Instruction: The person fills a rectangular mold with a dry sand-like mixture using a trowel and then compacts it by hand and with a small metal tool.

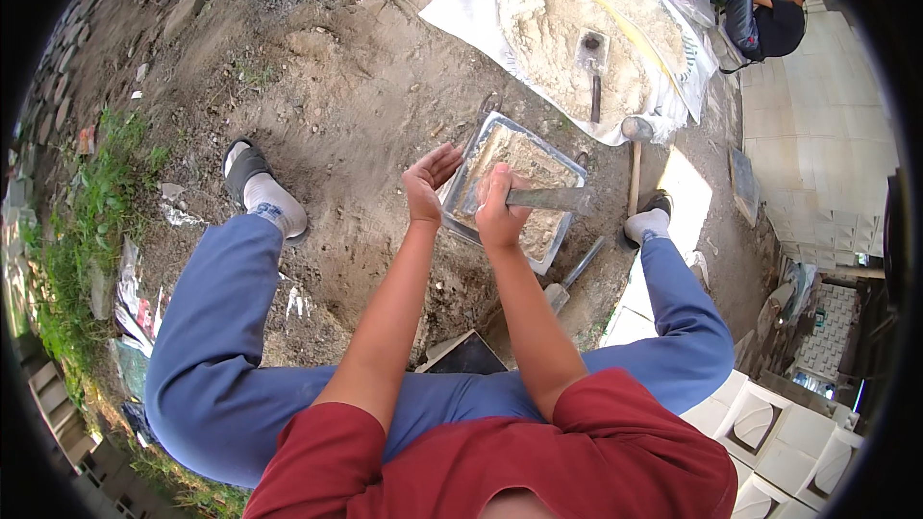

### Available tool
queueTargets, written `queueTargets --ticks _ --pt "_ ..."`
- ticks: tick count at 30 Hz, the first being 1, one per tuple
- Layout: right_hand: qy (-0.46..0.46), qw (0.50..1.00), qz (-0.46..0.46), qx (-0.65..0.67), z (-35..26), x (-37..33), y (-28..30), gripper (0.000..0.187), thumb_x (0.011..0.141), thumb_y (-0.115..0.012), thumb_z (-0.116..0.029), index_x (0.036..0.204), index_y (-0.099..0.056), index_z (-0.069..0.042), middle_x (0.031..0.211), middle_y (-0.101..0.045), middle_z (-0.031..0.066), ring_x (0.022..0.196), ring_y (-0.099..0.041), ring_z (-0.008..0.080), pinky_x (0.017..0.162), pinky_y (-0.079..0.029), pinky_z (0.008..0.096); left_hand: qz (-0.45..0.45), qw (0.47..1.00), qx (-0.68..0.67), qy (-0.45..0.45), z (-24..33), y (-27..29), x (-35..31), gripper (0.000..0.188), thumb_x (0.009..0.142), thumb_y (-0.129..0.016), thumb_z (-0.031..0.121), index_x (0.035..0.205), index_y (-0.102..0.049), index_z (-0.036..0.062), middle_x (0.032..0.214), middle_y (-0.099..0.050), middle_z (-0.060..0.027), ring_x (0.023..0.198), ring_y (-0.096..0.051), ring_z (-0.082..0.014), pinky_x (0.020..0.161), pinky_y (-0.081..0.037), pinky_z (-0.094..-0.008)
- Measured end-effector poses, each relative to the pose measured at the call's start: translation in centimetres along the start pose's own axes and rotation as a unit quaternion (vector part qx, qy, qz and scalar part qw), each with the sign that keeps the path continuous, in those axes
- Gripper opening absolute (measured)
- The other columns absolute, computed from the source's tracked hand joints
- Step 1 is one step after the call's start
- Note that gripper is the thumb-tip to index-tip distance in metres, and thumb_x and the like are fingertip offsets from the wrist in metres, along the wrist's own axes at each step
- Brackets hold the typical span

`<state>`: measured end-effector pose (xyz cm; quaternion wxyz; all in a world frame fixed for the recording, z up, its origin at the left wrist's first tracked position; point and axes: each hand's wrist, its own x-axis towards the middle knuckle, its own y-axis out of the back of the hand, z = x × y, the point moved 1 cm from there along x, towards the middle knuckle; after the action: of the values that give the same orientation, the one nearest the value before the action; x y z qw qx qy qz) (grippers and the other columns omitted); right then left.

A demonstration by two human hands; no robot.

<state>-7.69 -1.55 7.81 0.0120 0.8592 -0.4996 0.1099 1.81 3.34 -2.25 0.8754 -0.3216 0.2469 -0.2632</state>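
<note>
A shallow rectangular tray-like mould [569, 252] with a grey rim lies on the dirt between my feet, filled with pale, sandy powder [524, 149]. My right hand [502, 214] is over it, closed around a flat grey metal bar [553, 199] whose wide end points right. Its other end is hidden in my grip. At the mould's left edge, my left hand [430, 183] is open, fingers together and stretched out, holding nothing. Whether it touches the rim I cannot tell.
A white sack [461, 5] beyond the mould bears pale powder and a small scoop [593, 62]. A wooden-handled mallet [635, 163] lies by my right foot, a trowel [567, 290] nearer. A dark box [463, 358] stands near my lap. Another person [760, 19] sits far right, near pale blocks [808, 106].
</note>
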Motion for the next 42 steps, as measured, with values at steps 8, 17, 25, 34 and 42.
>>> queueTargets --ticks 8,17,25,34,42 --pt "-0.018 0.998 0.019 0.056 -0.1 -0.1 -0.4 0.047 0.112 -0.051 -0.022 0.067 -0.044 -0.007 0.059 -0.045 -0.002 0.054 -0.04 0.0081 0.05 -0.029 0.0287 0.021 0.999 0.011 0.024 0.1 0.6 -0.2 0.066 0.104 -0.033 0.036 0.135 -0.059 -0.0153 0.122 -0.072 -0.0287 0.107 -0.075 -0.0348 0.099 -0.06 -0.0404" --pt "0.036 0.996 -0.021 -0.073 -0.3 -0.8 -2.1 0.047 0.11 -0.052 -0.021 0.066 -0.044 -0.007 0.06 -0.045 -0.0038 0.055 -0.038 0.0058 0.05 -0.028 0.0293 0.023 1.0 0.004 0.008 0.0 0.8 -0.1 0.058 0.103 -0.037 0.029 0.136 -0.058 -0.0151 0.119 -0.073 -0.0286 0.101 -0.077 -0.0336 0.092 -0.063 -0.0391" --pt "-0.021 0.998 0.058 0.026 -0.6 -1.1 -2.5 0.045 0.111 -0.051 -0.019 0.068 -0.043 -0.008 0.06 -0.044 -0.0028 0.053 -0.037 0.0065 0.05 -0.028 0.0293 0.043 0.999 -0.004 0.015 0.2 1.0 0.2 0.059 0.105 -0.035 0.031 0.136 -0.059 -0.0135 0.118 -0.073 -0.0275 0.1 -0.077 -0.0351 0.094 -0.062 -0.0398" --pt "-0.002 0.997 0.051 -0.063 0.6 -0.3 -1.5 0.045 0.11 -0.055 -0.022 0.067 -0.044 -0.01 0.062 -0.046 -0.0036 0.056 -0.041 0.0063 0.051 -0.03 0.0282 0.05 0.998 0.02 0.016 -0.4 0.3 0.1 0.061 0.103 -0.035 0.032 0.133 -0.06 -0.0146 0.116 -0.073 -0.0272 0.103 -0.075 -0.0343 0.096 -0.061 -0.0403" --pt "-0.012 0.997 0.04 -0.058 0.0 0.7 -1.9 0.045 0.111 -0.051 -0.02 0.068 -0.04 -0.011 0.06 -0.041 -0.0048 0.053 -0.035 0.0057 0.049 -0.027 0.0291 0.068 0.995 0.067 0.002 -0.9 0.8 0.4 0.057 0.104 -0.035 0.03 0.128 -0.063 -0.013 0.112 -0.075 -0.0257 0.1 -0.076 -0.032 0.092 -0.061 -0.0379"
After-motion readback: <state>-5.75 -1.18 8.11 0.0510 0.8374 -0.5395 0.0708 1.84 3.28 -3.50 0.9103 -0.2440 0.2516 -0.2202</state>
